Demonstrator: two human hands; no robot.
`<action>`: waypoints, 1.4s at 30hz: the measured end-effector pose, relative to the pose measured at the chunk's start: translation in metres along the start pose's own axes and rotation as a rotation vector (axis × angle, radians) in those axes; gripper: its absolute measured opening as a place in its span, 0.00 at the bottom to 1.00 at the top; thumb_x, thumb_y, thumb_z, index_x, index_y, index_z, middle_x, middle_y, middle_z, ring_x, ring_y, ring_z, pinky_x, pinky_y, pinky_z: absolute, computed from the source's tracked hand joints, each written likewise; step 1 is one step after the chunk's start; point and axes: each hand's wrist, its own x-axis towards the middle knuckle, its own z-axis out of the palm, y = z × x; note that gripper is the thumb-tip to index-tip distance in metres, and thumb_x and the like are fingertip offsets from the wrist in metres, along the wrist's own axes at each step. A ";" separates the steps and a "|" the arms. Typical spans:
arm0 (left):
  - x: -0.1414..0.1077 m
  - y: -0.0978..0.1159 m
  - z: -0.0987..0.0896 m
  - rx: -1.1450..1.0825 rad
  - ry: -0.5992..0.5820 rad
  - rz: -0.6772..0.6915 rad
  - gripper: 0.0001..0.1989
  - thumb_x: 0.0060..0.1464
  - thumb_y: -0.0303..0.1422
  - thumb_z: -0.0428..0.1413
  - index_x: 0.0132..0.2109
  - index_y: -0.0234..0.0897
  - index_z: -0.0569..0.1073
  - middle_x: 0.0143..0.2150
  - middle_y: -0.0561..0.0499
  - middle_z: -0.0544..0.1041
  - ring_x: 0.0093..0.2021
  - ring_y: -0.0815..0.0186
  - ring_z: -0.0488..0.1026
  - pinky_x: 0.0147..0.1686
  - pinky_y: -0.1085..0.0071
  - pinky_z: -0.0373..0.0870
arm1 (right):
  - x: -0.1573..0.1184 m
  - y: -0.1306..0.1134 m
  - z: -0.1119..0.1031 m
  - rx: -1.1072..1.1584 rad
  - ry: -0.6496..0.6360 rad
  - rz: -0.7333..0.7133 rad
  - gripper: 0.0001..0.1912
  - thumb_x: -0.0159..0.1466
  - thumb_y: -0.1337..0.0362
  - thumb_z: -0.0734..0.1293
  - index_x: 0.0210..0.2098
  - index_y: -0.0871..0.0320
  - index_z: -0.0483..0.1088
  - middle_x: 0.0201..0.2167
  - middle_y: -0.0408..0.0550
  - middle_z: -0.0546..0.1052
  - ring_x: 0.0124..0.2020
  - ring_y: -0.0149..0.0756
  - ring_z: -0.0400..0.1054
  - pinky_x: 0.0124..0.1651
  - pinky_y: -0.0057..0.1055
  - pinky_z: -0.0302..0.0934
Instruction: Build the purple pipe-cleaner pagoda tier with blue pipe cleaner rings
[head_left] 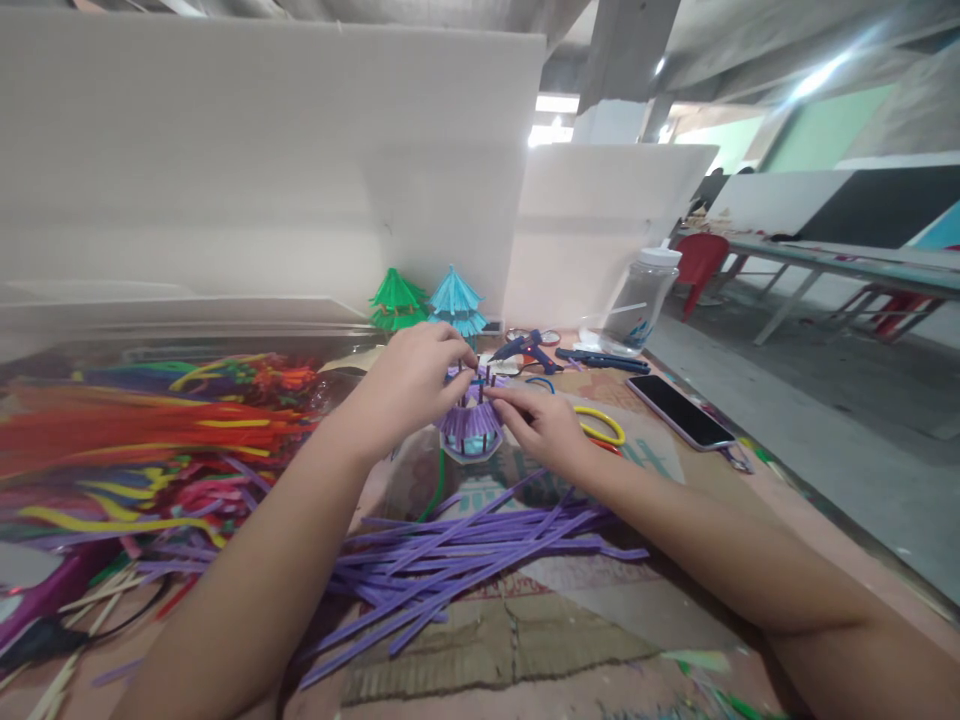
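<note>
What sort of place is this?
Probably a craft workshop: there's a glue gun, a pile of loose purple strips and a small, roofed purple model.

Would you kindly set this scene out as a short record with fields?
Left hand: at the upper left of the purple model
Right hand: fingertips at its right side
Behind: green model, blue model
Nearer the wearer: loose purple strips
Right side: phone, clear bottle
Beyond right hand: glue gun
</note>
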 end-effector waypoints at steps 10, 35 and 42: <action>-0.001 0.002 -0.001 -0.010 -0.043 0.006 0.12 0.59 0.30 0.54 0.42 0.37 0.82 0.44 0.44 0.79 0.48 0.55 0.75 0.52 0.57 0.70 | 0.001 0.001 0.001 0.002 0.018 -0.024 0.16 0.70 0.60 0.62 0.49 0.57 0.79 0.40 0.50 0.84 0.36 0.37 0.77 0.39 0.31 0.65; -0.002 0.001 -0.005 -0.066 -0.068 -0.017 0.13 0.59 0.31 0.52 0.44 0.36 0.81 0.45 0.45 0.79 0.48 0.56 0.75 0.52 0.58 0.70 | 0.001 -0.001 -0.002 0.012 0.017 -0.018 0.15 0.70 0.59 0.62 0.47 0.56 0.78 0.33 0.47 0.82 0.29 0.33 0.71 0.33 0.28 0.59; -0.003 -0.006 -0.017 -0.122 0.041 -0.119 0.14 0.62 0.37 0.51 0.44 0.34 0.79 0.44 0.45 0.79 0.49 0.55 0.74 0.52 0.58 0.69 | 0.023 0.034 -0.031 -0.083 0.248 0.159 0.18 0.71 0.55 0.58 0.28 0.56 0.66 0.23 0.41 0.68 0.27 0.32 0.62 0.32 0.28 0.54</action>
